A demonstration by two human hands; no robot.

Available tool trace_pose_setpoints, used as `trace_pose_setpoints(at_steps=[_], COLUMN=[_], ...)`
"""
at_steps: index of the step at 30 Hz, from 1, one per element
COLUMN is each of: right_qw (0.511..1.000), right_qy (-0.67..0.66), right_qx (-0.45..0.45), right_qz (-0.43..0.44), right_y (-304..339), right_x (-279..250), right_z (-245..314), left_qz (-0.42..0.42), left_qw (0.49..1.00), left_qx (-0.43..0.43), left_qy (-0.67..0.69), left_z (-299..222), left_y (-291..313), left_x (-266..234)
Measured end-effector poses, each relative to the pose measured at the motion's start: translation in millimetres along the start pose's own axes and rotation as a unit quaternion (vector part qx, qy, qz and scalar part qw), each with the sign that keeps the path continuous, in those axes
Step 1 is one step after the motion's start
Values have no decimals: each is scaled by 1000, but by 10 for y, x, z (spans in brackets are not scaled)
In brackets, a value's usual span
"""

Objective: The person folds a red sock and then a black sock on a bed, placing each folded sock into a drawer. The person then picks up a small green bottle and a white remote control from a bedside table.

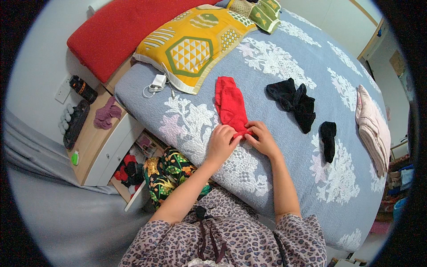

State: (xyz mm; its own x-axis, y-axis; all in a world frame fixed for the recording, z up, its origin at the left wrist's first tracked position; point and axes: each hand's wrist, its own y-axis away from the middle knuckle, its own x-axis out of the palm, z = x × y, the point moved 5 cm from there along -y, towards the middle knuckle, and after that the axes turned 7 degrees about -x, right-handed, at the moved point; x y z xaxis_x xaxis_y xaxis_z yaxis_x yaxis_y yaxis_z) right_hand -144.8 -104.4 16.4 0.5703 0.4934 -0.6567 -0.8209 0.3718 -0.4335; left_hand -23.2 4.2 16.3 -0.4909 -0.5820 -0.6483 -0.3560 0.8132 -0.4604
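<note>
Both hands (242, 139) pinch red socks (230, 106); open drawer (133, 171) holds clothes.

Yellow patterned pillow (194, 44) at the bed's (284, 75) head; white charger (158, 82) beside it; black garments (294, 103) mid-bed; folded pink cloth (372, 127) far right.

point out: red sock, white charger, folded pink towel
red sock (230, 104), head view, middle of the fabric
white charger (158, 82), head view, plug block
folded pink towel (372, 129), head view, top fold
</note>
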Motion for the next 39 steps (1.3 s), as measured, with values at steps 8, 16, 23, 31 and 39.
trace_pose_setpoints(at_steps=[8,16,23,31,39], right_qw=[989,991,986,997,1000], right_qy=[2,85,123,53,-17], right_qx=[94,-102,-109,-44,9], right_qz=[-111,0,0,-23,3], right_y=[-108,-104,-136,-106,374], right_x=[34,18,73,38,163], right_z=[11,292,215,84,478], left_qz=[-72,-13,24,12,11], left_qw=[995,997,999,998,998], left_qx=[-65,23,10,38,29], left_qy=[-3,-69,-31,-53,48], left_z=[14,-95,-67,-33,-23], left_y=[-169,-68,-68,-90,509], left_x=[34,-23,-45,3,-305])
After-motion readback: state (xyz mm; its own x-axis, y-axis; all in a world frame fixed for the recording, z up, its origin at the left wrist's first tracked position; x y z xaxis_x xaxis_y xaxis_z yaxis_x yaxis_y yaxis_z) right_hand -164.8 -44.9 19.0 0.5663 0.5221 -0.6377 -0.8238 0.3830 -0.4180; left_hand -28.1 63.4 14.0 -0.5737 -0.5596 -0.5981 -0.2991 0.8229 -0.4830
